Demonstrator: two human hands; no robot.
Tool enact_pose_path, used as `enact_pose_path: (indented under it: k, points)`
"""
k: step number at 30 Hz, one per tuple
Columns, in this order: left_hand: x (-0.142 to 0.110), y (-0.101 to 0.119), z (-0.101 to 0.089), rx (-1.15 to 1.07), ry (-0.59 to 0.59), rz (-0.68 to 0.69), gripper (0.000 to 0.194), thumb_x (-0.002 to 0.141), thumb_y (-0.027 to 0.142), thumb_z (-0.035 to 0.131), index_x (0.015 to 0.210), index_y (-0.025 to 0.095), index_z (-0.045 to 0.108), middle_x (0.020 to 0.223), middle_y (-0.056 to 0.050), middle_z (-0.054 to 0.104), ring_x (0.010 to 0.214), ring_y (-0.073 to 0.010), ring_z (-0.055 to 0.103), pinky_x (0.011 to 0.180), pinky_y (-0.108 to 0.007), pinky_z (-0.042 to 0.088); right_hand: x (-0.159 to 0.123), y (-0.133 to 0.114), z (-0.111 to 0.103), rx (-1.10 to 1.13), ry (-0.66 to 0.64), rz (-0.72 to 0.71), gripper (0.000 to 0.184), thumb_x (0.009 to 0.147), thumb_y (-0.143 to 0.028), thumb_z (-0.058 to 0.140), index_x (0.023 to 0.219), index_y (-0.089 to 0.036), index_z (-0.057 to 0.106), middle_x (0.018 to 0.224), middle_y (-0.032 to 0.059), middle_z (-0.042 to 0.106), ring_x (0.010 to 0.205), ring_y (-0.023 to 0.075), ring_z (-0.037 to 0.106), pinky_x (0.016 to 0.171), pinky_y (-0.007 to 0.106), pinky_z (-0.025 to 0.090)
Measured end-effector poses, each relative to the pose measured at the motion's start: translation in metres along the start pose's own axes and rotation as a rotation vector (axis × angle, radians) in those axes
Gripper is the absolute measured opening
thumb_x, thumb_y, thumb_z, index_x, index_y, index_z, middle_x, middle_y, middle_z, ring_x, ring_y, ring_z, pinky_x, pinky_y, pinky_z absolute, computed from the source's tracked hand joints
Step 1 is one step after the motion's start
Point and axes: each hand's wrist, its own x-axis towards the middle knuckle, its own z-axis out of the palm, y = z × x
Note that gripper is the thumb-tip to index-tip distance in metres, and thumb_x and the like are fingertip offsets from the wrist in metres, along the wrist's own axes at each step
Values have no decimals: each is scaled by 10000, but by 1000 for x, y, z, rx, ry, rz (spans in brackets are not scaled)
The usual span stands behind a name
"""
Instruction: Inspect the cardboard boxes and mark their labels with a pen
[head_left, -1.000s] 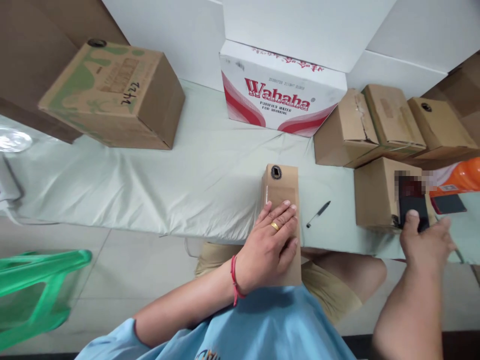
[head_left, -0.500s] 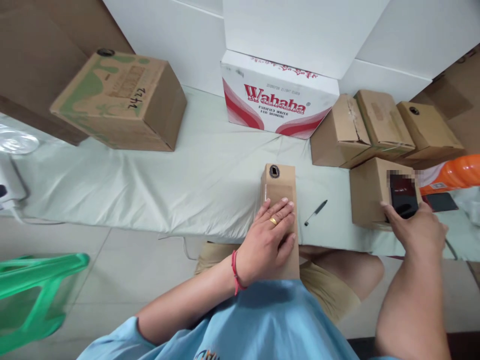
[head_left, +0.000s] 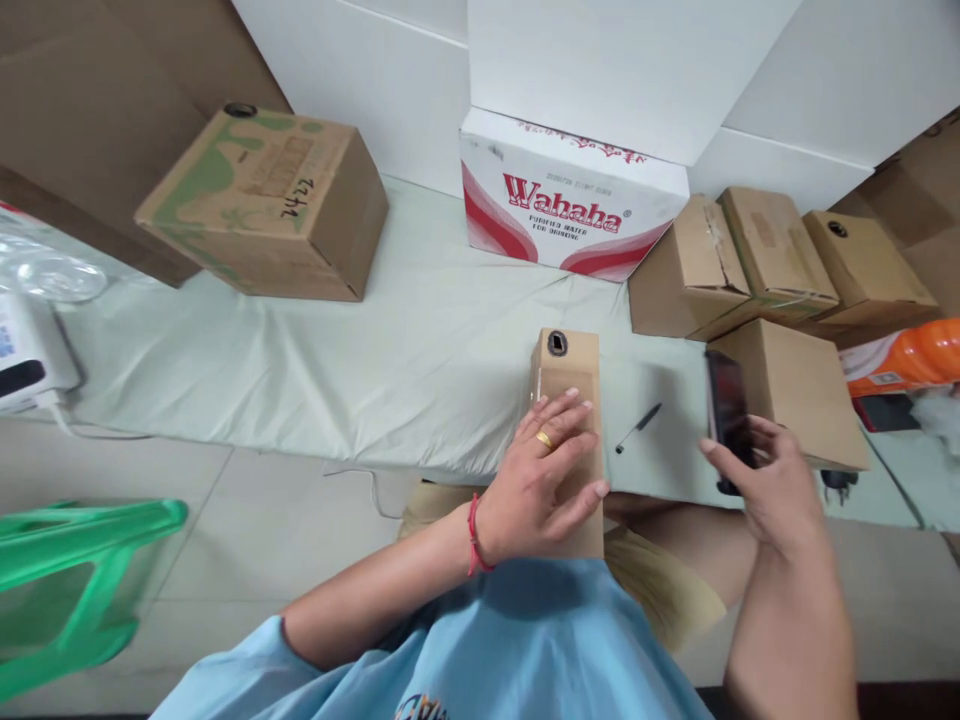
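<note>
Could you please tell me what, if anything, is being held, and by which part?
The right hand holds the phone by its lower end; the left hand rests on a box.

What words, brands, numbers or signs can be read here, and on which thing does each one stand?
"Wahaha" with "®": white and red box
"PURIFIED WATER FOR DRINKING": same box
"2422", handwritten: green-printed cardboard box
Too small or blurred: the box's grey code and red characters, and print on the orange bottle and white device.
Cut off: blue shirt lettering.

Pale green cloth-covered table [head_left: 442,340] under a slim black pen [head_left: 639,428], brown cardboard boxes [head_left: 349,212] and a red-and-white Wahaha carton [head_left: 564,208].
</note>
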Motion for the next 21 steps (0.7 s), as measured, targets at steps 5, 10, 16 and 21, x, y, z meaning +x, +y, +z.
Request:
enact_pose_path:
  k: [5, 10, 16, 21]
  points:
    - [-9, 5, -18, 50, 42, 104, 485, 1006, 388, 682, 1435, 170, 613, 1592, -238, 600, 1672, -411, 361, 1301, -656, 387, -39, -67, 46, 326, -188, 14, 866, 634, -634, 955, 1318, -227, 613, 1265, 136, 749, 1133, 315, 740, 1018, 541, 611]
    - [-29, 19, -16, 118, -199, 226, 414, 1033, 498, 656, 1324, 208, 712, 1484, -122, 732, 1692, -377, 334, 1422, -609, 67, -53, -118, 66, 244, -240, -120, 865, 674, -549, 908, 1385, -202, 559, 1318, 161, 739, 1193, 334, 724, 1068, 541, 586]
    - [-50, 21, -2, 203, -207, 233, 368, 1049, 473, 680, 1330, 243, 741, 1444, -67, 763, 1664, -334, 382, 1427, -603, -15, -74, -147, 83, 56, -166, -215, 842, 700, -522, 817, 1417, -180, 537, 1334, 182, 720, 1210, 373, 705, 1056, 579, 587]
    - [-52, 20, -1, 254, -206, 222, 290, 1058, 219, 621, 1290, 318, 765, 1458, 6, 760, 1635, -296, 416, 1425, -656, 52, -92, -155, 97, -52, -112, -302, 853, 757, -478, 797, 1484, -158, 487, 1356, 207, 675, 1225, 387, 688, 1021, 576, 601]
